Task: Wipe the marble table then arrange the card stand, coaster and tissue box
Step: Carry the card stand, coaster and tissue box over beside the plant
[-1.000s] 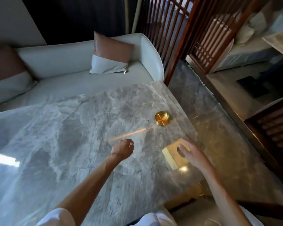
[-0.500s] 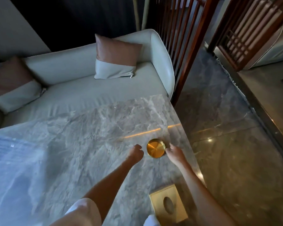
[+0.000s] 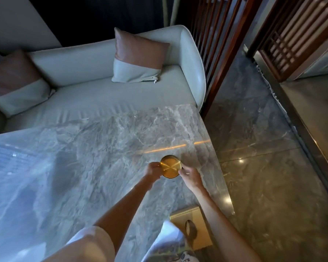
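**Coaster held from both sides – tissue box parked at the near right corner**

- Coaster [image 3: 170, 166]: round, gold, shiny. It is at 12 o'clock from the person, on the right part of the marble table [image 3: 80, 159] and near its 3 o'clock edge. Can't tell if it is resting on the marble or lifted just off it.
- Left hand [image 3: 153, 170]: at the coaster's 9 o'clock rim, fingers curled in, pinching the edge.
- Right hand [image 3: 190, 177]: at the coaster's 3–4 o'clock rim, fingertips gripping the edge. Both forearms reach in from 6 o'clock.
- Tissue box [image 3: 199, 217]: tan, flat on the table, with a dark oval opening on top. It is at 5 o'clock from the coaster, well apart from it, close to the table's near right corner. A white garment [image 3: 169, 236] covers its 9 o'clock side.
- White sleeve [image 3: 87, 238] on the left arm, low in the view.
- Background – a pale sofa [image 3: 102, 95] runs along the table's 12 o'clock side. One two-tone cushion [image 3: 140, 53] is at its right end and another cushion [image 3: 13, 80] at its left.
- Dark wooden slatted screen [image 3: 212, 35] at 1 o'clock, with glossy stone floor [image 3: 263, 176] at 3 o'clock.
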